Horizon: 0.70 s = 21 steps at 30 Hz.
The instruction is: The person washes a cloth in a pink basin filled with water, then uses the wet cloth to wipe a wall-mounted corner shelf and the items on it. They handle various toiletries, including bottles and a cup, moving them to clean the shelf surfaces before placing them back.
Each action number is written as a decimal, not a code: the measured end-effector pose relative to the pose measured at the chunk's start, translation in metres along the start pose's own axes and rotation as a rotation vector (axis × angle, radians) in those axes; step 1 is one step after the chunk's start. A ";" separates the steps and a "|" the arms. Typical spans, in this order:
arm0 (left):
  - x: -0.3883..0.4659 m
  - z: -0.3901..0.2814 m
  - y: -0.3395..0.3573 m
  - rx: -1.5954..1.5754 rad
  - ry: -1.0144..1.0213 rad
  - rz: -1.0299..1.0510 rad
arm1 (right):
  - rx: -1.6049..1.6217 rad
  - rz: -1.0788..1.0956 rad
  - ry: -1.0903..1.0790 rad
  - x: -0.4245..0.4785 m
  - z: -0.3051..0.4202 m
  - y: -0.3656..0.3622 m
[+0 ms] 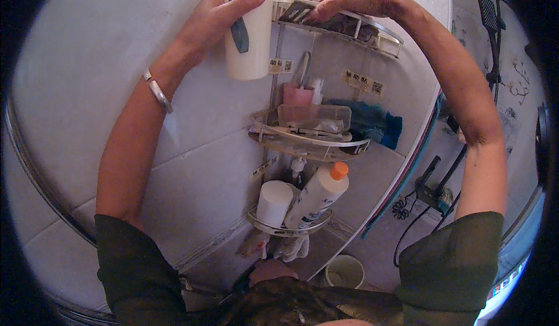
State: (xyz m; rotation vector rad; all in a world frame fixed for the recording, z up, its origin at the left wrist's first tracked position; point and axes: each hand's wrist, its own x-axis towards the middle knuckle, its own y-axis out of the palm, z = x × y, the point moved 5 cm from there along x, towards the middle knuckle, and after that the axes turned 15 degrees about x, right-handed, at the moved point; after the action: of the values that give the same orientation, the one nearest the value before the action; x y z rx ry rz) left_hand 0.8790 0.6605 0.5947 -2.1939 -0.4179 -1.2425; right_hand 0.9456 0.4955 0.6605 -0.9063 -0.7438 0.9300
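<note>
My left hand (227, 15) is closed around a tall cream-coloured container (251, 42) at the top, its thumb across the front. A small dark grey object on a black cord (239, 35) lies against the container's front, under the thumb. My right hand (340, 0) rests over the rail of the top corner shelf (336, 32), fingers bent down by a dark slotted piece (297, 13); whether it grips anything cannot be told. Dark items lie farther along that shelf.
The middle shelf (314, 149) holds a pink cup (298, 94), a clear plastic box (314, 115) and a teal cloth (377, 123). Below, a shelf holds a white canister (274, 203) and an orange-capped bottle (319, 195). Gloves (290, 248) hang beneath; a bucket (345, 271) stands lower.
</note>
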 end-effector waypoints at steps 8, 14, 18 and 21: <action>-0.002 -0.007 -0.001 0.062 0.050 0.009 | 0.002 -0.004 -0.129 0.008 -0.012 -0.005; -0.003 -0.008 0.000 0.070 0.054 0.022 | -0.108 -0.030 -0.090 0.000 -0.012 -0.010; 0.000 -0.001 -0.001 0.078 0.032 -0.014 | -0.083 -0.092 -0.189 -0.004 -0.013 -0.007; -0.001 -0.001 -0.001 0.069 0.018 -0.007 | -0.016 -0.094 -0.255 -0.011 -0.007 0.003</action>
State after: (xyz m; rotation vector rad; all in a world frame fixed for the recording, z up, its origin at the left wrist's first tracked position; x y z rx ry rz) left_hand 0.8775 0.6606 0.5948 -2.1240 -0.4544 -1.2322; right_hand 0.9462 0.4847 0.6528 -0.7681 -1.0043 0.9672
